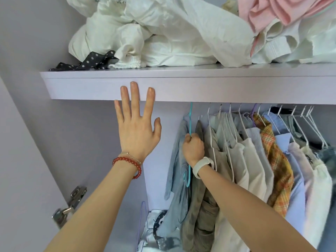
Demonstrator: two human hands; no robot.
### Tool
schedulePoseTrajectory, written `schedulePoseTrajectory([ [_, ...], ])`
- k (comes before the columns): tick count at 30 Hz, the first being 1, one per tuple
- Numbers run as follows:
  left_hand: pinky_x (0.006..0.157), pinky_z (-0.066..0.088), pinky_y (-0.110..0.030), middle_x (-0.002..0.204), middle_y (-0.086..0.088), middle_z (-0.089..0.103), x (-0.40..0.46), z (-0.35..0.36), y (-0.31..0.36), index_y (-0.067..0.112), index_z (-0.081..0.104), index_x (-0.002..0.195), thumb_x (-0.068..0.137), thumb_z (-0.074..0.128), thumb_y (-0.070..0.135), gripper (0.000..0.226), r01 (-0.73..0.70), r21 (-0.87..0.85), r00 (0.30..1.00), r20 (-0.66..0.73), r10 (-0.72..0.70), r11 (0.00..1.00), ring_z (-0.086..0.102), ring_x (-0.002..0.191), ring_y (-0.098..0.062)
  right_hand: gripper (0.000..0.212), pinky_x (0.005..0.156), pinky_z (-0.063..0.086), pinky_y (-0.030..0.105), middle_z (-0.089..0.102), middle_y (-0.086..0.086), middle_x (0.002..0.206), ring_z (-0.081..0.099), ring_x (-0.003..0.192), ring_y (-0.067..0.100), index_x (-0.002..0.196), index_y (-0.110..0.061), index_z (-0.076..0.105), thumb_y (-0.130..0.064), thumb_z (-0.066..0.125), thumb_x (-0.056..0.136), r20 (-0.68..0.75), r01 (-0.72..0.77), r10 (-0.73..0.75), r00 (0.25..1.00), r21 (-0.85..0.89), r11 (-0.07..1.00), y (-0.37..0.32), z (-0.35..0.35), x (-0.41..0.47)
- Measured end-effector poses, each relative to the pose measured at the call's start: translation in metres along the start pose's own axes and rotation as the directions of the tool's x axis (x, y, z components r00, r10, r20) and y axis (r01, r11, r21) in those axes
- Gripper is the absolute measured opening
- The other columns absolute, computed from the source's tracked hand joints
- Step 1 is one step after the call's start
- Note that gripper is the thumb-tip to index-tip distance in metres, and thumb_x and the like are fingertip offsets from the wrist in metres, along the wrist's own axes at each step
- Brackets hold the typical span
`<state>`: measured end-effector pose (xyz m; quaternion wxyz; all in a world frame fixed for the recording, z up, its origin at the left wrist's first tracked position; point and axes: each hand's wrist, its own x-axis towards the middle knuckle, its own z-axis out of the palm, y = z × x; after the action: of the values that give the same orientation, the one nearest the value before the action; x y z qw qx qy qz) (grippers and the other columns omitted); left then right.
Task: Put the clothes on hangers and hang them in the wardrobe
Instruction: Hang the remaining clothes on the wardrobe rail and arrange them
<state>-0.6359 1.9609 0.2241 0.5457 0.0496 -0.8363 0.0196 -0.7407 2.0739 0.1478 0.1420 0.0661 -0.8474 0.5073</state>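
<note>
The thin teal plastic hanger (190, 124), bearing a pale blue shirt (179, 160), is gripped by the curled right hand (193, 149), rising toward twelve o'clock, while the left hand (137, 124) is pressed flat, fingers spread, against the lilac shelf edge (200, 90).

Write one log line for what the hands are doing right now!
left hand: flat on shelf edge | right hand: grips teal hanger | load: light blue shirt | spot: left end of hanging clothes

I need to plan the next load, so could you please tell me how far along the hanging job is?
Done: a row of shirts already hangs inside. In hand: the right hand grips the teal hanger carrying a light blue garment; the left hand hovers open. Left: crumpled clothes sit on the shelf.
</note>
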Motion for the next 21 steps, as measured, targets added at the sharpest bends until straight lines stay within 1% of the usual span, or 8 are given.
schedulePoseTrajectory([
  [3, 0.110, 0.013, -0.059, 0.149, -0.027, 0.015, 0.000, -0.002, 0.002, 0.014, 0.016, 0.146, 0.080, 0.058, 0.020, 0.079, 0.000, -0.009, 1.000, 0.019, 0.000, 1.000, 0.010, 0.137, -0.046, 0.031, 0.068, 0.043, 0.038, 0.062, 0.028, 0.102, 0.058, 0.091, 0.043, 0.108, 0.002, 0.051, -0.021, 0.033, 0.097, 0.010, -0.002, 0.003, 1.000, -0.059, 0.998, -0.002, -0.008, -0.001],
  [5, 0.108, 0.013, -0.061, 0.151, -0.024, 0.013, -0.002, -0.005, 0.002, 0.017, 0.014, 0.147, 0.079, 0.058, 0.019, 0.080, 0.021, -0.027, 0.999, 0.042, -0.020, 0.999, 0.008, 0.139, -0.043, 0.035, 0.069, 0.043, 0.038, 0.060, 0.027, 0.109, 0.058, 0.094, 0.043, 0.125, -0.003, 0.044, -0.020, 0.033, 0.097, 0.042, 0.032, -0.026, 0.999, -0.153, 0.988, 0.000, -0.017, -0.005],
  [7, 0.107, 0.011, -0.063, 0.153, -0.019, 0.010, -0.005, -0.009, 0.004, 0.021, 0.011, 0.146, 0.079, 0.057, 0.018, 0.082, 0.047, -0.067, 0.997, 0.068, -0.042, 0.997, 0.005, 0.140, -0.039, 0.045, 0.074, 0.044, 0.039, 0.051, 0.022, 0.127, 0.056, 0.102, 0.041, 0.139, -0.008, 0.029, -0.017, 0.034, 0.096, 0.093, 0.082, -0.062, 0.994, -0.235, 0.968, 0.002, -0.025, -0.014],
  [9, 0.107, 0.011, -0.064, 0.153, -0.015, 0.006, -0.012, -0.013, 0.006, 0.023, 0.007, 0.145, 0.079, 0.057, 0.017, 0.084, 0.059, -0.125, 0.994, 0.095, -0.048, 0.990, 0.003, 0.141, -0.037, 0.050, 0.087, 0.042, 0.040, 0.037, 0.017, 0.138, 0.048, 0.114, 0.037, 0.143, -0.010, 0.023, -0.015, 0.036, 0.095, 0.114, 0.134, -0.107, 0.988, -0.259, 0.957, 0.004, -0.033, -0.029],
  [12, 0.108, 0.010, -0.063, 0.154, -0.015, 0.007, -0.037, -0.017, 0.009, 0.021, 0.017, 0.146, 0.080, 0.057, 0.015, 0.077, 0.103, -0.230, 0.984, 0.166, -0.065, 0.968, 0.004, 0.141, -0.037, 0.049, 0.105, 0.030, 0.034, 0.037, 0.016, 0.138, 0.037, 0.126, 0.031, 0.141, -0.005, 0.029, -0.010, 0.040, 0.093, 0.070, 0.268, -0.259, 0.963, -0.277, 0.923, 0.007, -0.048, -0.063],
  [16, 0.109, 0.011, -0.061, 0.152, -0.016, 0.020, -0.085, -0.019, 0.023, 0.016, 0.034, 0.141, 0.083, 0.046, 0.020, 0.060, 0.138, -0.340, 0.947, 0.319, -0.024, 0.930, 0.012, 0.140, -0.038, 0.042, 0.106, 0.032, 0.035, 0.048, 0.020, 0.130, 0.045, 0.121, 0.033, 0.130, 0.002, 0.045, -0.004, 0.046, 0.088, -0.049, 0.372, -0.421, 0.906, -0.384, 0.845, 0.017, -0.082, -0.112],
  [18, 0.107, 0.016, -0.062, 0.148, -0.018, 0.029, -0.111, -0.020, 0.037, 0.012, 0.041, 0.137, 0.083, 0.046, 0.020, 0.055, 0.120, -0.386, 0.920, 0.388, 0.043, 0.915, 0.021, 0.138, -0.039, 0.039, 0.103, 0.038, 0.042, 0.053, 0.023, 0.122, 0.051, 0.114, 0.038, 0.123, 0.006, 0.050, -0.001, 0.048, 0.085, -0.077, 0.368, -0.445, 0.892, -0.446, 0.816, 0.031, -0.102, -0.139],
  [21, 0.098, 0.032, -0.059, 0.138, -0.022, 0.043, -0.154, -0.023, 0.069, 0.007, 0.052, 0.127, 0.082, 0.056, 0.013, 0.046, 0.027, -0.500, 0.895, 0.398, 0.202, 0.866, 0.037, 0.128, -0.042, 0.038, 0.095, 0.044, 0.051, 0.057, 0.026, 0.116, 0.054, 0.109, 0.041, 0.118, 0.008, 0.055, 0.001, 0.050, 0.080, -0.111, 0.229, -0.340, 0.934, -0.546, 0.806, 0.064, -0.139, -0.190],
])
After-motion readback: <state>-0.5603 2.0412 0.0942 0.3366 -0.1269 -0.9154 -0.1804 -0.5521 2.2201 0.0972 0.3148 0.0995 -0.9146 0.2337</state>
